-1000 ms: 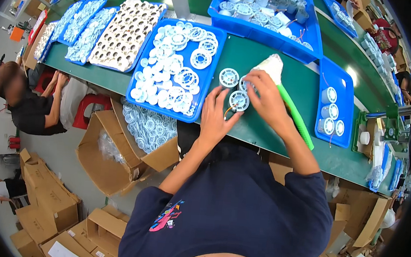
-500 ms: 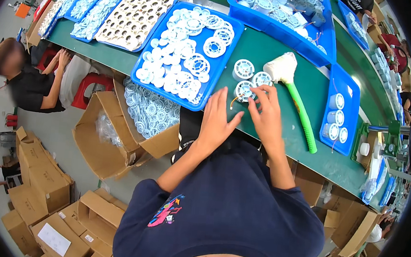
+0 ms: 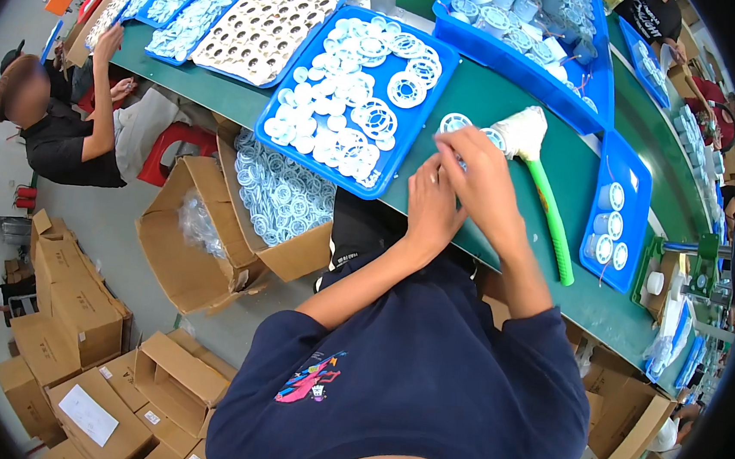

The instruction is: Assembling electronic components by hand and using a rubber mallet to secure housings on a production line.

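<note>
My left hand is closed at the bench edge, its fingers curled up. What it holds is hidden, with only a small pale glint at the fingertips. My right hand arches over it, fingers bent and drawn together above the left; anything in them is covered. Just beyond are a white round motor-like part with a slotted top and a second such part, partly behind my right hand. A third one, seen earlier, is out of sight. To the right lies a mallet with a green handle and a white-wrapped head.
A blue tray of white discs and rings is on the left of the green bench. Behind stands a deep blue bin; a smaller blue tray with several cylinders sits right. An open carton of rings is below.
My hands have come together, the right over the left, from being apart around the near round part. That part is now hidden. The view has shifted slightly.
</note>
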